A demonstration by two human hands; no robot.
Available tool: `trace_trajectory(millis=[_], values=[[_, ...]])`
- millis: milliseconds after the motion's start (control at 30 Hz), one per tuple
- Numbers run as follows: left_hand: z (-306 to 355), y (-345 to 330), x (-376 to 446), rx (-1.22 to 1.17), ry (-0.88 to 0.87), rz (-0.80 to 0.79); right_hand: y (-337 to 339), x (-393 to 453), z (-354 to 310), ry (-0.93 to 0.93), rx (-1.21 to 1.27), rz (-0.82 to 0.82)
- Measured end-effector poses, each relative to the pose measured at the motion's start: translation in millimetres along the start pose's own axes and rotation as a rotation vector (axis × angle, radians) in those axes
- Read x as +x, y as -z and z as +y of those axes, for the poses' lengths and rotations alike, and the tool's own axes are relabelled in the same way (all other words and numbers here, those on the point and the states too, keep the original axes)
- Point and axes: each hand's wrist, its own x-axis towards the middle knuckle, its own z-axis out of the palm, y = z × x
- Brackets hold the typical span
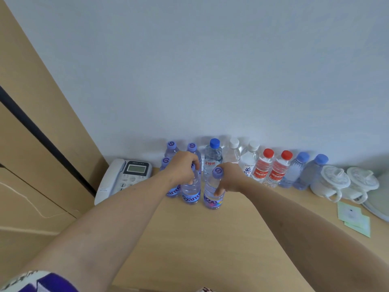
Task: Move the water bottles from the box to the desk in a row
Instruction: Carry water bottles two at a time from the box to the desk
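Two purple-capped water bottles stand upright on the wooden desk (189, 239). My left hand (184, 166) grips the neck of the left bottle (191, 191), hiding its cap. My right hand (230, 177) holds the right bottle (212, 193) around its shoulder, just below its purple cap. Behind them, three more purple-capped bottles (171, 149) stand near the wall. A row of bottles runs along the wall to the right: a blue-capped one (213, 158), two white-capped (250, 159), two red-capped (263, 165) and two pale blue (296, 169). The box is not in view.
A white desk telephone (124, 178) lies left of the bottles, against a tan cabinet (42, 144). Two white lidded cups (345, 184) stand at the right end of the row, with green paper packets (355, 218) in front of them.
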Motion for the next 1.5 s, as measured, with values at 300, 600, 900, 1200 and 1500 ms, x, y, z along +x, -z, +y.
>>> trace_trajectory(millis=[300, 600, 900, 1200, 1500], values=[[-6.0, -10.8, 3.6, 0.029, -0.071, 0.119, -5.6, -3.3, -2.7, 0.021, 0.124, 0.096], [-10.0, -10.7, 5.7, 0.074, -0.118, 0.129, 0.6, 3.0, -23.4, -0.097, -0.06, 0.214], [-12.0, -5.1, 6.1, 0.06, -0.092, 0.086, 3.0, 4.3, -21.0, -0.003, -0.008, 0.249], [-14.3, -6.4, 6.6, 0.048, -0.113, 0.112, 0.9, 9.6, -21.4, 0.015, 0.037, 0.285], [-16.6, -10.0, 8.0, 0.04, -0.129, 0.136, -4.4, 7.2, -18.8, 0.028, 0.039, 0.301]])
